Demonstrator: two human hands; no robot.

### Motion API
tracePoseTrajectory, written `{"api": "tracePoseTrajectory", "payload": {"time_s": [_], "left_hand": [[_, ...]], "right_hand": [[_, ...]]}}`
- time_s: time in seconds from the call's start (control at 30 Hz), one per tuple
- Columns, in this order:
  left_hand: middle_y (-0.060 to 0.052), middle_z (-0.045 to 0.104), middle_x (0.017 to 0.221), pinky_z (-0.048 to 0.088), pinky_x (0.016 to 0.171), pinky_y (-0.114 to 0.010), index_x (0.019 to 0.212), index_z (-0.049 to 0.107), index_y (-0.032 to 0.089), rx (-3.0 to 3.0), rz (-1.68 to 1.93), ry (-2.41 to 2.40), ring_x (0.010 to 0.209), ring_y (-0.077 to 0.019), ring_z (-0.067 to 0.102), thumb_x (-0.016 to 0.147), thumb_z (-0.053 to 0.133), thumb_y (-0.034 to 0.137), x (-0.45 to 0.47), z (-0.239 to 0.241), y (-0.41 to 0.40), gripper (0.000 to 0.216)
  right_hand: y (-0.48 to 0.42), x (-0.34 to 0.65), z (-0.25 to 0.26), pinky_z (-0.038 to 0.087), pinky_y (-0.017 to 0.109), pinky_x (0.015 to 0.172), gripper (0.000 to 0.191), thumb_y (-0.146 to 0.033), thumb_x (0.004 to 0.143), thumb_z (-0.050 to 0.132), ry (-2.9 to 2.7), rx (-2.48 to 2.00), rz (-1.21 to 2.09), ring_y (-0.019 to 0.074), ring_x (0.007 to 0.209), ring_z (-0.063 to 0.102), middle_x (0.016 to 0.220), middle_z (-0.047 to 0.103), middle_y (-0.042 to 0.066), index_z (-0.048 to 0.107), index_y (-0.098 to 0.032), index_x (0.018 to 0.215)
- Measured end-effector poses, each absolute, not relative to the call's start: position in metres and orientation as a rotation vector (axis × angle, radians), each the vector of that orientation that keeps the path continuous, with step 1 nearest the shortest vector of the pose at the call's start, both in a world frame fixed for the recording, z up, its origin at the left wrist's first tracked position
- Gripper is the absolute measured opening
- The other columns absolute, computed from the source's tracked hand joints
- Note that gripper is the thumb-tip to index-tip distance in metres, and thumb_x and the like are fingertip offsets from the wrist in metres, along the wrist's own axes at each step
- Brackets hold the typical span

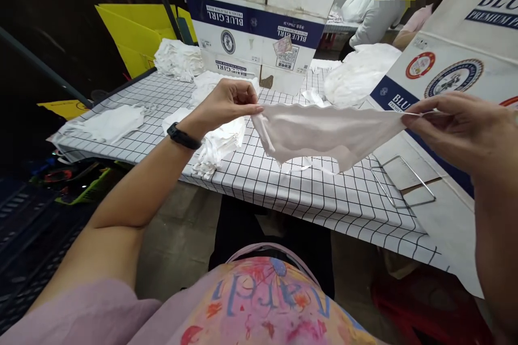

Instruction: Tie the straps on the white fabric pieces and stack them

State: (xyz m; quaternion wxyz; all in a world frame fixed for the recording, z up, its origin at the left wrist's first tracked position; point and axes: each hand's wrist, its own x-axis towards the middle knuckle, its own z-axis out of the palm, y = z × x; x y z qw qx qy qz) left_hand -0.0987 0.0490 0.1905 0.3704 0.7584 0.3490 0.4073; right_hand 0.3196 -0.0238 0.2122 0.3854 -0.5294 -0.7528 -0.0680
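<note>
A white fabric face mask [324,132] is stretched in the air between my two hands above the checked table [283,183]. My left hand [226,105], with a black band on the wrist, pinches the mask's left end. My right hand [457,121] pinches the right end, fingers closed on its edge or ear loop. Below my left hand lies a stack of white masks [218,145].
A Blue Girl cardboard box [259,27] stands at the table's back. Another printed carton [445,75] lies at the right with a wire frame [400,183] on it. More white mask piles [178,59] [109,124] and a white bag [360,73] rest on the table. A person sits far behind.
</note>
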Motion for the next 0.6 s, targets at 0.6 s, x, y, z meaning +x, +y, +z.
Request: {"api": "tracePoseTrajectory", "payload": {"time_s": [0.6], "left_hand": [[-0.005,0.072,0.084,0.06,0.072,-0.027,0.083,0.072,0.013,1.757,0.637,0.689,0.077,-0.0135,0.07,0.08,0.086,0.033,-0.085,0.187,0.04,0.024]], "right_hand": [[0.001,0.341,0.233,0.039,0.04,0.059,0.028,-0.04,0.074,0.075,-1.406,-1.369,0.913,0.0153,0.057,0.048,0.064,0.047,0.003,0.057,-0.023,0.063]]}}
